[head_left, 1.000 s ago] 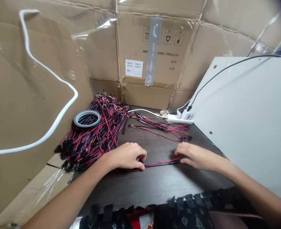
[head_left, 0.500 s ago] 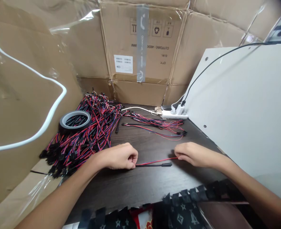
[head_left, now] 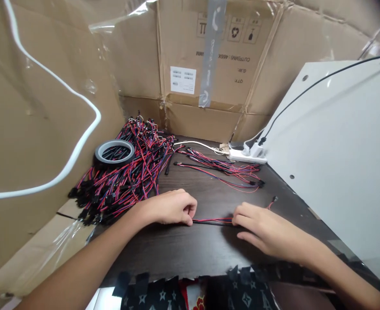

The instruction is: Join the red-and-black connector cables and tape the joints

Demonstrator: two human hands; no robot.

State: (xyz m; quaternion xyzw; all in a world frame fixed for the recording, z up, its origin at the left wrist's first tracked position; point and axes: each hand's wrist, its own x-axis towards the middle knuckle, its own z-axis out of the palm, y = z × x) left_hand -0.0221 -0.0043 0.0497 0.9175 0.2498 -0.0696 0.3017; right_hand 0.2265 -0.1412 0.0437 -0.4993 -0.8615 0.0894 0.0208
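A thin wire harness (head_left: 213,221) with red and black strands lies across the dark table in front of me. My left hand (head_left: 175,207) pinches its left part between thumb and forefinger. Over the right part is my right hand (head_left: 259,226), palm down, its fingertips at the wires and its thumb spread away from the fingers. Beyond that hand a short red end with a small dark connector (head_left: 275,199) sticks out. The black sleeve end of the cable is hidden under the right hand.
At the left is a large heap of similar harnesses (head_left: 138,159) with a tape roll (head_left: 115,151) on it. Several harnesses (head_left: 222,165) lie farther back, near a white power strip (head_left: 246,156). Cardboard (head_left: 180,116) and a white panel (head_left: 341,142) enclose the table.
My right hand has let go of the red wire's end and moved left over the harness, its thumb now apart. My left hand keeps its pinch. The view has shifted slightly left.
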